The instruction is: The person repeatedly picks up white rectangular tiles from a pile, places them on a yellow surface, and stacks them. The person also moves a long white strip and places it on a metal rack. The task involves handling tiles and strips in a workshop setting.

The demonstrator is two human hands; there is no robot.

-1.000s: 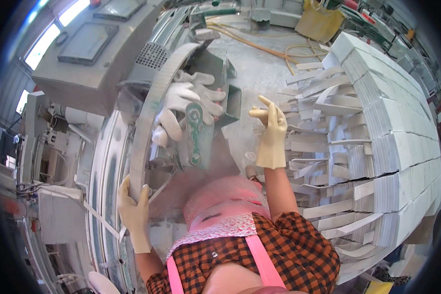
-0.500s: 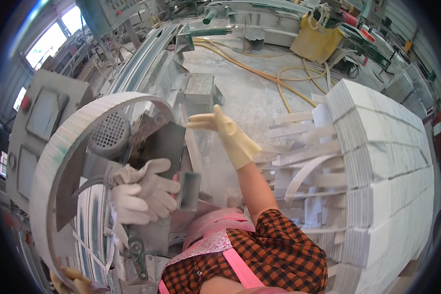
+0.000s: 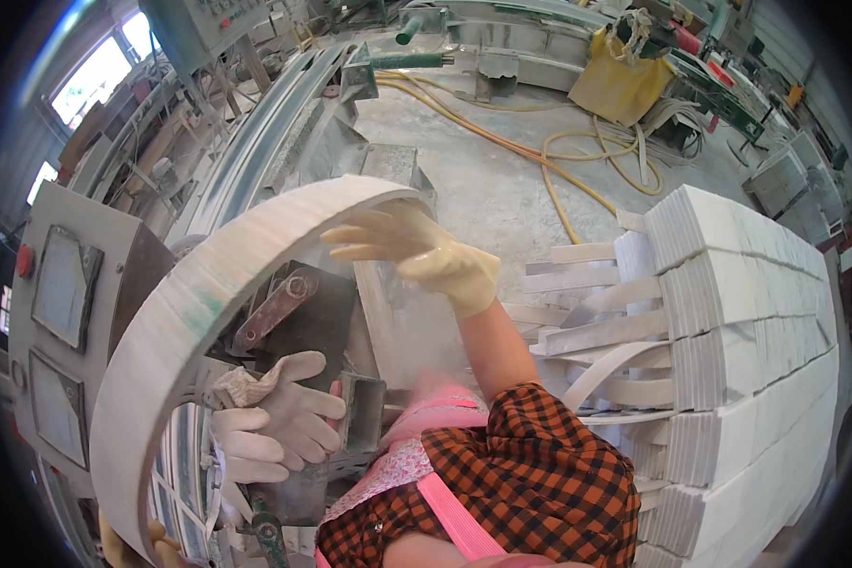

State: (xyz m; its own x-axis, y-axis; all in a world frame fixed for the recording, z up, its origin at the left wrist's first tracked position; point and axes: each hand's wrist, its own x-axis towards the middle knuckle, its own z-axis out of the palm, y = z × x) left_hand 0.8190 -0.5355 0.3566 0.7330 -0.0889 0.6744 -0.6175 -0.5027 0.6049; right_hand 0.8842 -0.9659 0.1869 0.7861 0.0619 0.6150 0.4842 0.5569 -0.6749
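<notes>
A long curved white strip point(image 3: 182, 310), stone-like and stained green in one spot, arches across the left half of the view. At its lower end my left hand point(image 3: 131, 544), in a cream rubber glove, has its fingers wrapped round the edge, partly hidden by the strip. My right hand point(image 3: 421, 254), gloved alike, is at the inner side of the upper right end, fingers stretched out; whether they touch is hard to tell. Below the arch hang two pale work gloves point(image 3: 289, 417) beside a square metal tube point(image 3: 361, 413).
Right of me stands a tall stack of white slabs point(image 3: 748, 350), with loose thin strips point(image 3: 601, 331) jutting from its left side. A grey control box point(image 3: 71, 322) with a red button is at the left. Yellow hoses point(image 3: 502, 142) cross the dusty floor ahead.
The strip has shifted right at its upper end and now covers more of the machine. My right hand has turned and dropped slightly, coming to the strip's end. My left hand stays at the lower end.
</notes>
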